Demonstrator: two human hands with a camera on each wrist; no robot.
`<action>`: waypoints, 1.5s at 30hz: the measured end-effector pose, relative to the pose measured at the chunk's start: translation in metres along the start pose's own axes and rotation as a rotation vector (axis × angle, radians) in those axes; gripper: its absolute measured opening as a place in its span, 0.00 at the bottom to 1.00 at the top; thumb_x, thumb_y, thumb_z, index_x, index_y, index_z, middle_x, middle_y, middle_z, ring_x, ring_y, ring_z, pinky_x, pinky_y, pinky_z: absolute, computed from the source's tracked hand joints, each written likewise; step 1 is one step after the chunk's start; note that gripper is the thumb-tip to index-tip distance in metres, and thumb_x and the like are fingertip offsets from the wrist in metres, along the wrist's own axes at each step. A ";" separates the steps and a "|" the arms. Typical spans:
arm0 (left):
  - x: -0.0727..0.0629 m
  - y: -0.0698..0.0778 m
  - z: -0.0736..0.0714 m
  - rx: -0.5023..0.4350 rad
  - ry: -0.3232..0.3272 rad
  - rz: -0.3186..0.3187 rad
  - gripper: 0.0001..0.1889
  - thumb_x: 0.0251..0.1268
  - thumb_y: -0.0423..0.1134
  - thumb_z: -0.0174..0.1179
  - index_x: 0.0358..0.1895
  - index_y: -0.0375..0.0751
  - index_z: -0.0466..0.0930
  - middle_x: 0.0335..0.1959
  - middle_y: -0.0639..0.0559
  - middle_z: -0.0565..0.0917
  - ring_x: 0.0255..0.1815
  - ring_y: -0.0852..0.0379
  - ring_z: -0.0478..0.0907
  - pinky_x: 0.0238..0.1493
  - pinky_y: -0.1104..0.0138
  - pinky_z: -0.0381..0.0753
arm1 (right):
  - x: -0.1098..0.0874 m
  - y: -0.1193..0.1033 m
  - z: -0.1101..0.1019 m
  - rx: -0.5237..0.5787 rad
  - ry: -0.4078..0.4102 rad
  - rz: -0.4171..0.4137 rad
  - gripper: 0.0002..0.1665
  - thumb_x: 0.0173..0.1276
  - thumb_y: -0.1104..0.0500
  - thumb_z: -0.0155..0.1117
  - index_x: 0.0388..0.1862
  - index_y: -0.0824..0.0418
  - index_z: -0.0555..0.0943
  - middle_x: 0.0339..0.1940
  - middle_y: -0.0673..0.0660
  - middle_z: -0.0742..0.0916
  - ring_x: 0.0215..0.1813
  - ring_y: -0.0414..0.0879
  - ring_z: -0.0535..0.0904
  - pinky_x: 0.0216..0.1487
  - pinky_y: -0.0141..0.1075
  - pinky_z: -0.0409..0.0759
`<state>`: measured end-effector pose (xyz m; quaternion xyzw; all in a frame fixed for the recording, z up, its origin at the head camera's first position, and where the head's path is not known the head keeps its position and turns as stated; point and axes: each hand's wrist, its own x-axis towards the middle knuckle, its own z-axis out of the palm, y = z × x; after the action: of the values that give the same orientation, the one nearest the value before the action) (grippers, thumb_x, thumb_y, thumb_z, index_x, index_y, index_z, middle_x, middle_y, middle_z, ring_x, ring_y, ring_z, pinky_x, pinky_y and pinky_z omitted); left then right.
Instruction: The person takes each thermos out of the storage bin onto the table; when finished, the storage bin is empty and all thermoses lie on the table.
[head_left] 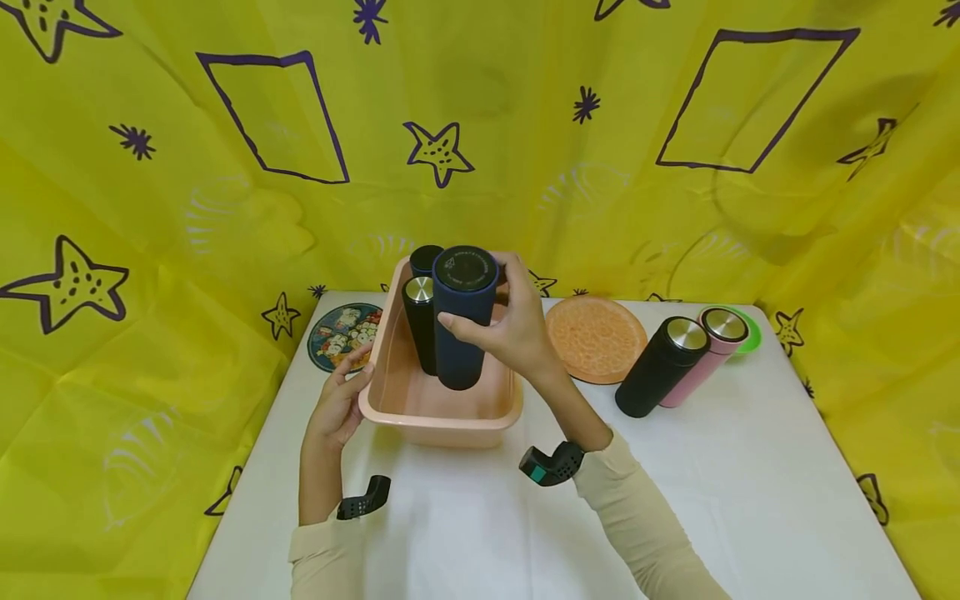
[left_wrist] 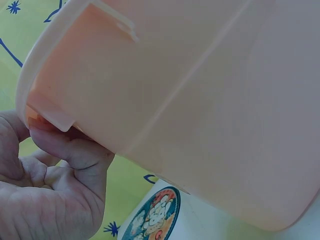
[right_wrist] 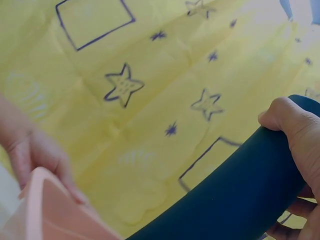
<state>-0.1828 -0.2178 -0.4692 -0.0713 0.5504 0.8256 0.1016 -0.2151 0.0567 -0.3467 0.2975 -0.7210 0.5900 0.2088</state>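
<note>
Right hand (head_left: 517,325) grips the navy bottle (head_left: 459,354) over the pink tub (head_left: 453,437), left hand (head_left: 341,404) clasps its rim; bottle looks rigid, probably hefty, slightly slick, so wrap mid-body.

head: bright, faint shadows on yellow curtain (head_left: 510,212) | left wrist: dimmer, hazy | right wrist: soft, slightly blurred

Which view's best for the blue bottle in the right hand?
Head: it shows the blue bottle end to end, with the right hand covering only part. Right wrist catches part of its side, cut off by the frame; left wrist shows none.
</note>
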 end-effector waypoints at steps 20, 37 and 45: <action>-0.002 0.000 0.000 -0.012 -0.020 0.017 0.26 0.76 0.33 0.47 0.74 0.44 0.54 0.58 0.51 0.70 0.44 0.60 0.84 0.42 0.66 0.86 | -0.012 -0.036 -0.052 -0.095 0.208 -0.068 0.37 0.42 0.62 0.78 0.51 0.70 0.72 0.46 0.56 0.81 0.51 0.45 0.76 0.46 0.36 0.78; -0.001 0.000 0.000 -0.009 -0.018 0.031 0.24 0.76 0.33 0.48 0.72 0.46 0.59 0.58 0.51 0.71 0.45 0.60 0.84 0.44 0.66 0.86 | -0.056 -0.025 -0.088 -0.142 0.313 -0.052 0.38 0.36 0.68 0.78 0.49 0.77 0.71 0.45 0.46 0.80 0.48 0.43 0.79 0.45 0.29 0.80; 0.000 -0.001 0.000 -0.009 -0.009 0.032 0.24 0.76 0.31 0.48 0.71 0.46 0.60 0.59 0.51 0.70 0.47 0.60 0.83 0.45 0.66 0.86 | -0.084 -0.008 -0.104 -0.119 0.361 -0.023 0.41 0.31 0.76 0.75 0.49 0.83 0.68 0.47 0.47 0.82 0.47 0.41 0.81 0.48 0.27 0.80</action>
<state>-0.1826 -0.2179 -0.4702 -0.0594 0.5473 0.8299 0.0906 -0.1531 0.1721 -0.3730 0.1823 -0.7019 0.5878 0.3585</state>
